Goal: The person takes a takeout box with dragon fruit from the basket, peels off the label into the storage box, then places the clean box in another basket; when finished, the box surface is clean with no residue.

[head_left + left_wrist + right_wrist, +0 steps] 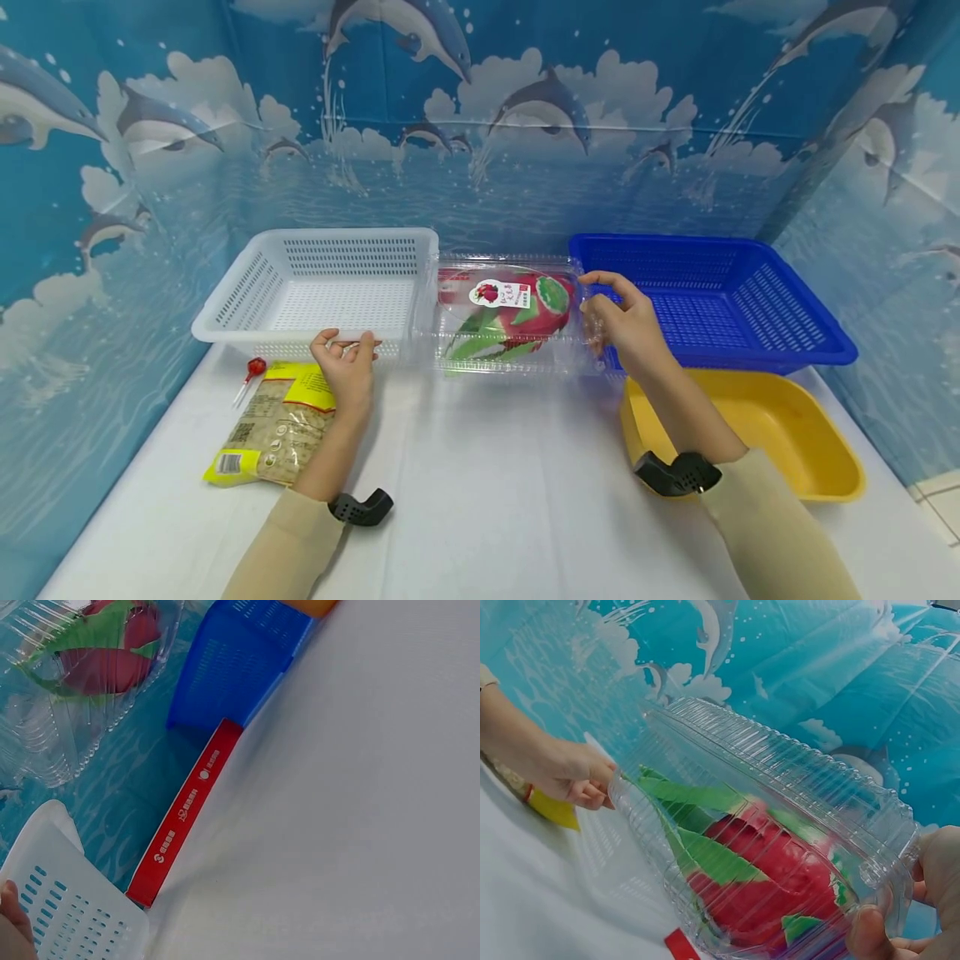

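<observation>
My right hand [626,321] grips the right end of a clear plastic clamshell box [558,354], thumb and fingers at its edge in the right wrist view. Inside lies a red dragon fruit [769,862] with green scales; a white label [498,294] is on the lid. The box is held up between two baskets, its left end overlapping the rim of a white basket [341,304] in the head view. At that basket's front rim, my left hand [347,371] pinches with curled fingers. Only its fingertips show at the lower left of the left wrist view.
A blue basket [682,321] stands right, with a yellow basin [780,433] before it. Between the baskets lies a long red box [184,814]. Left of my left arm are a yellow-ended bag [281,425] of pale dry food and a red-topped lollipop [257,367]. Dolphin-print cloth surrounds the white table.
</observation>
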{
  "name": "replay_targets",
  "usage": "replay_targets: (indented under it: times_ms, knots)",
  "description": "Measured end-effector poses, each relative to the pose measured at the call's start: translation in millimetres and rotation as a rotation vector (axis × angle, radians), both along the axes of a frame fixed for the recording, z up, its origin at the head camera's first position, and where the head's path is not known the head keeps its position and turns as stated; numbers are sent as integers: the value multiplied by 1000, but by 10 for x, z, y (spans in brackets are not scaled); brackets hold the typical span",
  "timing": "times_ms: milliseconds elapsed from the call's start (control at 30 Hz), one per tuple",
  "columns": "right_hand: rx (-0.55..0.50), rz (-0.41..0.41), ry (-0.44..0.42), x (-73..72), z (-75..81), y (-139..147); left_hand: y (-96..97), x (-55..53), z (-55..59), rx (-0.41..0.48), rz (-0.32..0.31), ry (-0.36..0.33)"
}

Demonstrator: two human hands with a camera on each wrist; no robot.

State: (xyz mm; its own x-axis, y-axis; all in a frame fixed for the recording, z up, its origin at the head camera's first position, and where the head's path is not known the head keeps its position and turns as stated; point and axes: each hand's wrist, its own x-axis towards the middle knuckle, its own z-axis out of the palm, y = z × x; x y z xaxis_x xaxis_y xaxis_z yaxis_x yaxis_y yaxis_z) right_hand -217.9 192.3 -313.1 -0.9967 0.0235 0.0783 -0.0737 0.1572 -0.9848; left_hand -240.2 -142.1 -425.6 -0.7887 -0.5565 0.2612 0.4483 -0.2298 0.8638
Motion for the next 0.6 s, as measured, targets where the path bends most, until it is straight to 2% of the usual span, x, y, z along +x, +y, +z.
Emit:
replay_targets:
  times_ms: [200,433,600]
  knots:
    - [-11,21,10,171,-79,12,-1,-3,-1,7,-13,8]
    - [-21,49,-31,372,-167,6,-3,4,7,26,-10,7]
    - [-32,67,-12,508,-261,-11,5,16,13,32,-18,10]
